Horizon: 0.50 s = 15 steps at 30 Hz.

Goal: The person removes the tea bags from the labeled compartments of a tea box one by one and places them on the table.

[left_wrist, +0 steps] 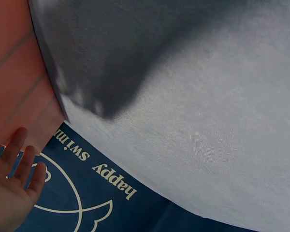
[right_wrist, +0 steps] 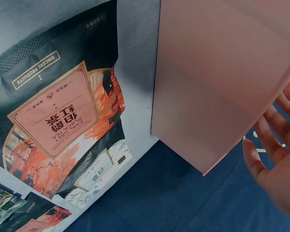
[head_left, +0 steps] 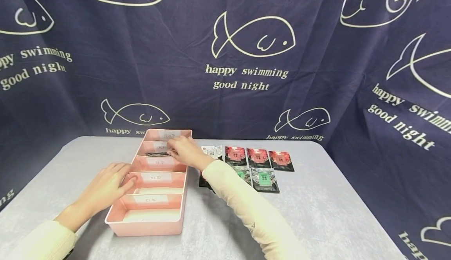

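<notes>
The left hand [head_left: 109, 183] is loosely spread, fingers lightly bent at the left rim of a pink box [head_left: 148, 228], with nothing in its grasp. The box stretches from just right of that hand away to the other; it has five compartments and five white labels [head_left: 156, 177] in Chinese characters, mostly too small to read. A dark packet [head_left: 156, 154] lies in the second-farthest compartment, at the fingertips of the right hand [head_left: 184, 149]. That hand bends over the right rim; whether it pinches the packet I cannot tell. Right of this hand, on the table [head_left: 334, 213], the head view shows one white packet [head_left: 215, 152], three red packets [head_left: 258, 158] and two green packets [head_left: 265, 179]. Below its wrist, beside the box, another packet [right_wrist: 53, 116] reads "SINCERE PRODUCTS", "EARL GREY BLACK TEA", "伯爵红茶". Behind both hands, a blue cloth [head_left: 190, 103] repeats "happy swimming good night".
</notes>
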Tool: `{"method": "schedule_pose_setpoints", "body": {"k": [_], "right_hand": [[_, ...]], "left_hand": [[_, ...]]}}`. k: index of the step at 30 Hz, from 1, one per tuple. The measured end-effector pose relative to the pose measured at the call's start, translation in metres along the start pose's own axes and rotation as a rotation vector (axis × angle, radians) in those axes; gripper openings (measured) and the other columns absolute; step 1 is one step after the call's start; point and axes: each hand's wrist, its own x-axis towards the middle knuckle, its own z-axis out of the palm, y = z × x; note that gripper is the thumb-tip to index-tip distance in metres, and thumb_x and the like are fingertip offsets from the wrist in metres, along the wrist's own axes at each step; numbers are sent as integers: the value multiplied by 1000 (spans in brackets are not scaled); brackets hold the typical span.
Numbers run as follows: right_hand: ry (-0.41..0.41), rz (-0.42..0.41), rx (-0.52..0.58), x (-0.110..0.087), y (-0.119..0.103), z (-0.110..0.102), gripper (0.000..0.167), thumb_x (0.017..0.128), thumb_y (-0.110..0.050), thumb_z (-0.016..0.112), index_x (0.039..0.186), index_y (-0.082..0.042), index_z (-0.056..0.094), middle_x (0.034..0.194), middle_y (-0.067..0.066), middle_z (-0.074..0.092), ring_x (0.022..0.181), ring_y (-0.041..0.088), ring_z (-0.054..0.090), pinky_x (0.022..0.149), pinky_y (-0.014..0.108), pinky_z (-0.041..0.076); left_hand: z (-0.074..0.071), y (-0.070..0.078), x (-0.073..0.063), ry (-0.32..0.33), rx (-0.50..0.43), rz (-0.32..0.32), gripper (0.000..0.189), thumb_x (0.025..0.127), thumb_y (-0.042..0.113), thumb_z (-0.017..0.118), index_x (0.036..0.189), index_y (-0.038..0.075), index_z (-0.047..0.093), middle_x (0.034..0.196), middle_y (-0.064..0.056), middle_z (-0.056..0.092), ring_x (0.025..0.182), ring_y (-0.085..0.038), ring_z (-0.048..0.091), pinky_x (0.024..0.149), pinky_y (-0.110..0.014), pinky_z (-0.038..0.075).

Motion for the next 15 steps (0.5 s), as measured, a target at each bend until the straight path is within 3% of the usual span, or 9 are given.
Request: {"method": "schedule_pose_setpoints", "body": {"k": [8,15], "right_hand": [[-16,28,14,2,2,-3,12,87,-29,60,96,-21,64,93,-11,68,92,7,60,78,25,44],[-23,22,38,5,6,-4,15,85,-34,62,90,-20,64,85,-10,68,77,5,60,64,23,44]], "left_hand": [[0,0,0,1,-2,-1,38,85,26,58,113,0,58,111,-18,61,107,-37,51,90,-52,39],[0,0,0,2,0,-3,40,85,27,59,113,-1,58,111,-19,61,107,-37,51,91,-52,39]]}}
